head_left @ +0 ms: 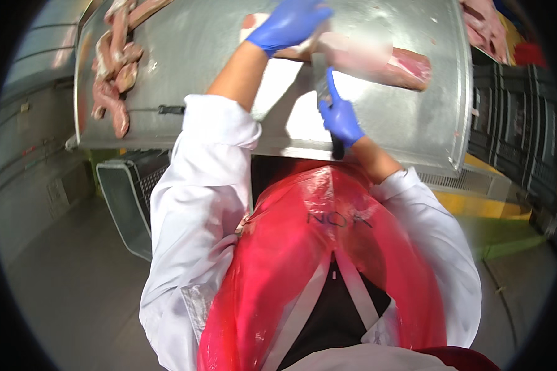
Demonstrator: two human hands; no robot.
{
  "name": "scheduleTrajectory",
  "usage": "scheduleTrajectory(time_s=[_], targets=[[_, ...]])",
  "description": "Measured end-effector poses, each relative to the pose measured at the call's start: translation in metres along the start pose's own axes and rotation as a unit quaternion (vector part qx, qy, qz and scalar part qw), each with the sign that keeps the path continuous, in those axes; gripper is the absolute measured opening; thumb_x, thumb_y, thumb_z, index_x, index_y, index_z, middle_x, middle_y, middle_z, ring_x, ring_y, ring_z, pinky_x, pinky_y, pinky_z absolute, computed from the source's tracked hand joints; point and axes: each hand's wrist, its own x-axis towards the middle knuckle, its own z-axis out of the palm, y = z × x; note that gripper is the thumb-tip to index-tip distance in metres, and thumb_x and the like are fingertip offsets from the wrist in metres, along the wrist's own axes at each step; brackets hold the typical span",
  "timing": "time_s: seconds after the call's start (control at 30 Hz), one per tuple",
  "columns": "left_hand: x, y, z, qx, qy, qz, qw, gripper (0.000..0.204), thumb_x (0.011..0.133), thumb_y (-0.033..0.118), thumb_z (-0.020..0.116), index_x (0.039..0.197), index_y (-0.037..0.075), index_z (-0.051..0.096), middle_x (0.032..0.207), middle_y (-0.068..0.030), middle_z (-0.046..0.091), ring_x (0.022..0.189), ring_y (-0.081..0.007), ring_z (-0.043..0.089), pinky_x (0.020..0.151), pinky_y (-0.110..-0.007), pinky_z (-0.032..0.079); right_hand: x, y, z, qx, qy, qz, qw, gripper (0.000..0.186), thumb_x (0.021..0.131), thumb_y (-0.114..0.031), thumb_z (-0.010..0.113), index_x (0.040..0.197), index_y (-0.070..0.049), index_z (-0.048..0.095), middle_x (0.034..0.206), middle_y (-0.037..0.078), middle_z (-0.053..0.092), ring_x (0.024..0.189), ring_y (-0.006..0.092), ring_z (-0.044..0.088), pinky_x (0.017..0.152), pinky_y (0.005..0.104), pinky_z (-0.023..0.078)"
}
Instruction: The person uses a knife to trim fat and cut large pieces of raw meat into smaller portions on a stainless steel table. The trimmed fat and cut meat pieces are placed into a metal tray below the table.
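Note:
A long pale-pink piece of meat, it looks like a pork loin (408, 69), lies across the metal table at the far middle. My left hand (291, 26), in a blue glove, rests over its left part with the fingers reaching toward the far side. The fingertips are partly blurred. My right hand (341, 116), also gloved in blue, is closed round the black handle of a knife (320, 75), index finger stretched along it. The blade points away from me, its tip at the near edge of the loin. Part of the meat's middle is smeared.
Several meat strips (114, 68) lie at the table's left. A second dark-handled tool (171, 110) rests near them. The metal table (408, 136) has a raised right rim. Stacked dark crates (513, 123) and more meat (484, 28) stand beyond it. A grey bin (124, 204) sits below left.

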Motion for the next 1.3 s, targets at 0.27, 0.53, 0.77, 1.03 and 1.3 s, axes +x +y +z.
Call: scheduleTrajectory(time_s=[0.27,0.53,0.77,1.03,1.3], targets=[[-0.012,0.01,0.009,-0.1,0.092,-0.034,0.99,0.028,0.098,0.027,0.06,0.097,-0.001,0.063,0.082,-0.0102,0.066,0.076,-0.0174,0.063,0.069,-0.035,0.05,0.02,-0.029,0.03,-0.029,0.005,0.011,0.999,0.074,0.097,-0.01,0.048,0.162,-0.012,0.011,0.094,0.033,0.066,0.073,0.0432,0.066,0.067,0.0468,0.054],[-0.017,0.054,0.077,-0.216,0.287,0.013,0.933,0.026,0.095,0.022,0.066,0.102,-0.003,0.064,0.083,-0.0175,0.069,0.073,-0.0263,0.068,0.067,-0.037,0.052,0.109,0.008,0.05,-0.191,0.134,-0.154,0.96,0.056,0.098,-0.018,0.061,0.148,-0.008,0.038,0.135,0.015,0.054,0.099,0.0227,0.064,0.08,0.0384,0.053],[-0.019,0.066,0.066,-0.225,0.322,0.095,0.915,0.019,0.093,0.015,0.065,0.093,-0.003,0.058,0.08,-0.0227,0.066,0.072,-0.0357,0.068,0.062,-0.041,0.051,0.104,-0.024,0.06,0.02,0.033,-0.05,0.998,0.046,0.099,-0.011,0.059,0.139,-0.007,0.039,0.079,0.014,0.066,0.06,0.0167,0.063,0.049,0.0329,0.052],[-0.03,0.085,0.048,-0.317,0.301,0.108,0.893,0.018,0.092,0.012,0.064,0.089,-0.002,0.054,0.075,-0.0228,0.065,0.07,-0.043,0.066,0.061,-0.045,0.052,0.053,-0.041,0.107,-0.019,0.016,-0.023,0.999,0.079,0.097,-0.018,0.053,0.163,-0.017,0.01,0.078,0.013,0.066,0.059,0.0199,0.062,0.053,0.0365,0.052],[-0.032,0.109,0.022,-0.212,0.352,0.168,0.896,0.011,0.087,0.007,0.065,0.082,0.001,0.058,0.083,-0.0191,0.06,0.073,-0.0409,0.063,0.063,-0.047,0.048,0.048,-0.001,0.156,-0.014,-0.012,-0.098,0.995,0.086,0.098,-0.021,0.049,0.164,-0.019,-0.007,0.084,0.013,0.067,0.066,0.0212,0.065,0.058,0.0361,0.054]])
